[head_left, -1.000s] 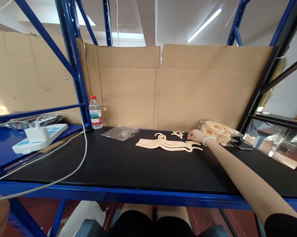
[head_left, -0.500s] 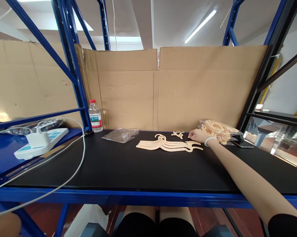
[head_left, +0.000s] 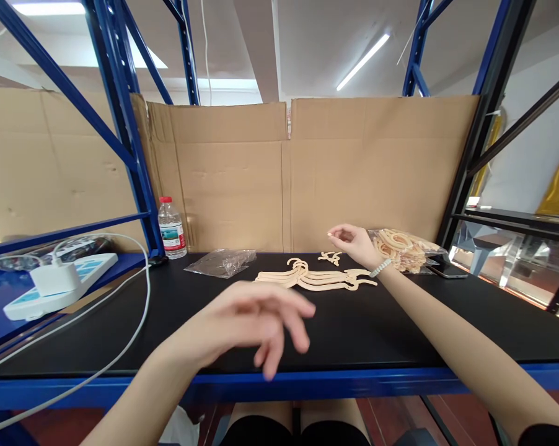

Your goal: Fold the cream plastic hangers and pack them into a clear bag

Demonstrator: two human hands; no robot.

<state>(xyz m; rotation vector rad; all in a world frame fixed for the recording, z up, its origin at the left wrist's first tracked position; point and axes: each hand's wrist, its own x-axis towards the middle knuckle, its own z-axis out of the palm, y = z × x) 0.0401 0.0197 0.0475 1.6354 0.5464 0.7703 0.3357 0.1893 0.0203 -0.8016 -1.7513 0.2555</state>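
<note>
My left hand [head_left: 265,322] hangs over the front of the black tabletop, its fingers spread and holding nothing, smeared a little by motion. It partly covers the left end of a row of cream-coloured, hanger-shaped pieces [head_left: 323,280] with curved hooks. Behind that row, my right hand [head_left: 354,241] is raised just above the table, fingers bent and fingertips close together. Whether anything small sits in that pinch I cannot make out. Close to it lies a small heap of little cream pieces [head_left: 330,257]. A clear bag of cream pieces [head_left: 403,249] rests beside my right wrist.
An empty-looking clear bag [head_left: 221,262] lies left of the row. A water bottle [head_left: 171,229] stands at the back left, near a power strip [head_left: 61,288] with a white cable [head_left: 144,310]. A phone [head_left: 449,271] lies right. Cardboard [head_left: 224,186] walls the back.
My left hand has come in from the lower left to over the front of the table. My right hand has lifted and shifted slightly left. The view has turned slightly.
</note>
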